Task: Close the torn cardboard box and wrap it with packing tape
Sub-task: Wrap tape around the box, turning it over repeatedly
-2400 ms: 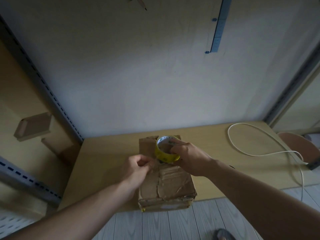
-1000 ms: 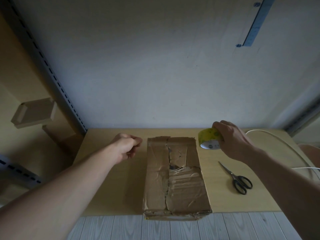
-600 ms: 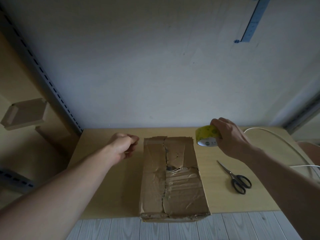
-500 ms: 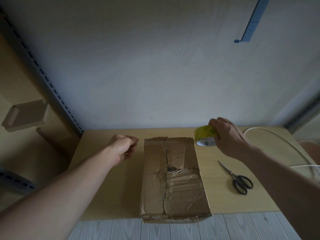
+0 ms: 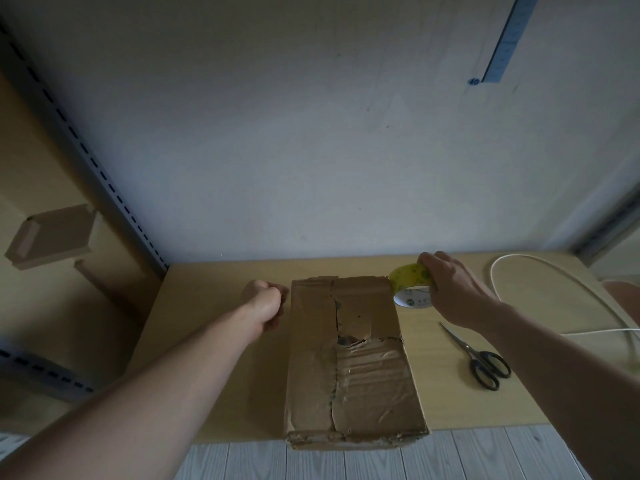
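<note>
A torn, creased cardboard box (image 5: 349, 362) lies lengthwise on the wooden table (image 5: 214, 306), flaps down, with a ragged split along its top. Its near end overhangs the table's front edge. My right hand (image 5: 450, 292) grips a yellow roll of packing tape (image 5: 412, 284) right at the box's far right corner. My left hand (image 5: 265, 301) is beside the box's far left corner, with its fingers curled tight as in a pinch on the pulled-out tape end. The clear strip between my hands is too faint to make out.
Black-handled scissors (image 5: 479, 358) lie on the table to the right of the box. A white cable (image 5: 554, 282) loops over the table's right end. Behind the table is a wall, and a metal shelf upright (image 5: 104, 178) stands at the left.
My hands pulled apart from over the box to either side of its far end. Since half a second ago, my right hand has brought the roll to the far right corner, and my left hand has moved nearer the box.
</note>
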Tool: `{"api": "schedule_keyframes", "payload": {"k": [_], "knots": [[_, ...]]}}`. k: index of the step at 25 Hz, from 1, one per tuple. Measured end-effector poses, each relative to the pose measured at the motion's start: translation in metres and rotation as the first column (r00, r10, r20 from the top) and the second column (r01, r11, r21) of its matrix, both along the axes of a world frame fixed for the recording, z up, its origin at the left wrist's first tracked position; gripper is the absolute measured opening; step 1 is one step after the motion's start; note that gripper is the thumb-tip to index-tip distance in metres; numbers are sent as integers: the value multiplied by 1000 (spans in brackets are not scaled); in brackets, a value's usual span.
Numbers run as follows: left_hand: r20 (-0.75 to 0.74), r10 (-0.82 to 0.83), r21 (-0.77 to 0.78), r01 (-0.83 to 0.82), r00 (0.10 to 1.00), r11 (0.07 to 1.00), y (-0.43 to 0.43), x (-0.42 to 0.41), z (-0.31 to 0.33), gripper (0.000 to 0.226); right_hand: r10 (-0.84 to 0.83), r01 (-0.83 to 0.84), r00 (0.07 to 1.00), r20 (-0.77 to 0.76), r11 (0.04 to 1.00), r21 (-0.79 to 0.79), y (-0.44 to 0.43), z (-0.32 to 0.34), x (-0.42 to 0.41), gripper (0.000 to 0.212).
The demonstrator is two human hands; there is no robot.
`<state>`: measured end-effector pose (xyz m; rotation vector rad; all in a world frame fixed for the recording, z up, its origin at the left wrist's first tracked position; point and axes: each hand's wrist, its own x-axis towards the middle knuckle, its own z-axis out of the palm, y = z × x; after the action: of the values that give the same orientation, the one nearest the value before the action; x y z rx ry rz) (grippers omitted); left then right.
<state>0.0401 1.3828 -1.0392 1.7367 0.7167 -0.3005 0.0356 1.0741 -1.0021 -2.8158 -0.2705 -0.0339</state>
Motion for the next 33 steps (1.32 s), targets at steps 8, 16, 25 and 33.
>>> {"api": "schedule_keyframes", "payload": {"k": [8, 16, 25, 33], "knots": [[69, -127, 334, 98, 989, 937, -15, -3, -8, 26, -88, 89, 994, -65, 996, 20, 7, -13, 2, 34], [-122, -212, 25, 217, 970, 976, -3, -18, -10, 22, -91, 90, 995, -34, 995, -38, 8, -13, -1, 32], [98, -459, 361, 398, 883, 843, -45, -27, 9, 86, -99, 98, 995, -30, 995, -36, 9, -7, -4, 27], [-59, -684, 758, 478, 727, 444, -99, -39, 24, 129, -67, 67, 997, -46, 998, 8, 3, -15, -4, 26]]}}
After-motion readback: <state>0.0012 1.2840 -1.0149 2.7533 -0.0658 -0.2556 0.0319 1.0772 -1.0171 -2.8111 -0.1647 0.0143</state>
